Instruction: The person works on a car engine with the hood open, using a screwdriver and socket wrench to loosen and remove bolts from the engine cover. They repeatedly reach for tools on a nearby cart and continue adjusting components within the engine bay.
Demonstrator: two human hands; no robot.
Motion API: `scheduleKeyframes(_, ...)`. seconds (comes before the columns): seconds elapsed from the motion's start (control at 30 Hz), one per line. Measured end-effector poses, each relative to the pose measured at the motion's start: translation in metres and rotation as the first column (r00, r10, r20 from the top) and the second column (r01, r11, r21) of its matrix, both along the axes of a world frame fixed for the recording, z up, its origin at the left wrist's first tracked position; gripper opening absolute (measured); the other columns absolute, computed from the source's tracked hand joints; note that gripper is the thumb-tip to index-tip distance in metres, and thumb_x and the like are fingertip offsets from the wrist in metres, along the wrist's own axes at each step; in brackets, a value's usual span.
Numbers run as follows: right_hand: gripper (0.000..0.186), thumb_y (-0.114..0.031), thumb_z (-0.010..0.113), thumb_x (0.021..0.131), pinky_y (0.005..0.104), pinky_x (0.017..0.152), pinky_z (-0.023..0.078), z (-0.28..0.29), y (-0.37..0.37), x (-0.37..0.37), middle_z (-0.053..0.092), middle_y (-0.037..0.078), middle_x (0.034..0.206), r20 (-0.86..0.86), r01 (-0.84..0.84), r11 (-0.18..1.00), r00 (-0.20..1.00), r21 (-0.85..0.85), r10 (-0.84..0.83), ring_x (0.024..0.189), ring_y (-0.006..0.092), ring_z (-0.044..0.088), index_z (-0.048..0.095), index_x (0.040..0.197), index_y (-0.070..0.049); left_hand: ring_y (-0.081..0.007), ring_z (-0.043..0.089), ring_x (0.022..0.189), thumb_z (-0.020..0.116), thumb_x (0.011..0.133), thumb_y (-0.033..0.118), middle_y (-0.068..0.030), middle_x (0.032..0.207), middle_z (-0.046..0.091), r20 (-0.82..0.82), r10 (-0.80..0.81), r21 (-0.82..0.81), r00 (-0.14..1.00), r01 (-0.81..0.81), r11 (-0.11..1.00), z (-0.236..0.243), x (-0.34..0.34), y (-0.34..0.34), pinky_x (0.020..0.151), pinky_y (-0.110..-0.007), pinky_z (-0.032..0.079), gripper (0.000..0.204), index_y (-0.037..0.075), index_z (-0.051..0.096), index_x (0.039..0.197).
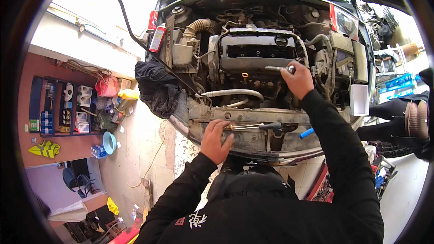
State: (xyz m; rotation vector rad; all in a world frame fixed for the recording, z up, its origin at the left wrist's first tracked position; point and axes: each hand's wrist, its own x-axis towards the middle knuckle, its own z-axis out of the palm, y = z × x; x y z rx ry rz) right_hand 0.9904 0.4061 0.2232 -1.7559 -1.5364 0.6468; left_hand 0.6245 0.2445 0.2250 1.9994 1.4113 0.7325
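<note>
My right hand (298, 79) is closed around a slim metal ratchet-like tool (274, 68) above the right front of the engine; its exact kind is hard to make out. Below it lies the engine's dark cover (258, 52), with a yellow dipstick ring (245, 75) in front. My left hand (216, 142) rests on the car's front crossmember (217, 114) with its fingers spread, holding nothing. Just right of those fingers lie screwdrivers, one with a dark handle (272, 126). A blue-handled tool (306, 133) lies farther right on the front edge.
A prop rod (129, 29) slants down at the left. A black cloth (156, 88) hangs over the left fender near a red-and-white can (158, 39). An open white box (360, 100) sits at the right front corner. Another person in dark clothes (389, 119) is at the far right.
</note>
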Motion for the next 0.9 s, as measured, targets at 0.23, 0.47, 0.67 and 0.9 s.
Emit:
scheduleKeyframes(0.23,0.038,-0.038,0.077,0.095,0.0529,0.088,0.059,-0.047,0.110,-0.006,0.077,0.023,0.094,0.208,0.034,0.995,0.978,-0.099,-0.012,0.097,0.0449,0.076,0.074,0.098,-0.001,-0.0338,0.072,0.101,0.076,0.096,0.007,-0.0182,0.114,0.070,-0.025,0.022,-0.253,0.999,-0.027,0.967,-0.052,-0.073,0.019,0.092,-0.043,0.058,0.029,-0.002,0.072,0.123)
scheduleKeyframes(0.47,0.040,-0.038,0.077,0.096,0.0497,0.091,0.059,-0.074,0.154,-0.033,0.078,0.023,0.101,0.219,0.046,0.980,0.976,-0.193,-0.003,0.100,0.0428,0.076,0.075,0.106,0.001,-0.0294,0.072,0.097,0.075,0.100,0.007,-0.0160,0.113,0.072,0.268,-0.244,-0.345,0.932,0.329,0.879,-0.060,-0.025,0.086,0.088,-0.038,0.059,0.028,0.000,0.073,0.127)
scheduleKeyframes(0.67,0.040,-0.038,0.072,0.098,0.0506,0.102,0.059,-0.080,0.171,-0.039,0.080,0.024,0.115,0.342,0.090,0.942,0.939,-0.324,0.028,0.115,0.0443,0.075,0.077,0.112,-0.001,-0.0146,0.068,0.099,0.073,0.108,0.011,-0.0067,0.110,0.071,0.527,-0.038,-0.442,0.849,0.313,0.841,-0.081,0.045,0.135,0.088,-0.034,0.057,0.024,-0.002,0.071,0.127)
scheduleKeyframes(0.9,0.034,-0.027,0.068,0.097,0.0515,0.092,0.065,-0.087,0.191,-0.086,0.082,0.026,0.100,0.374,0.106,0.879,0.923,-0.466,0.086,0.102,0.0439,0.081,0.077,0.094,0.006,-0.0340,0.068,0.132,0.077,0.105,0.024,-0.0221,0.143,0.069,0.625,0.464,-0.714,0.628,0.221,0.664,-0.130,0.152,0.211,0.112,-0.043,0.055,0.064,-0.007,0.050,0.155)
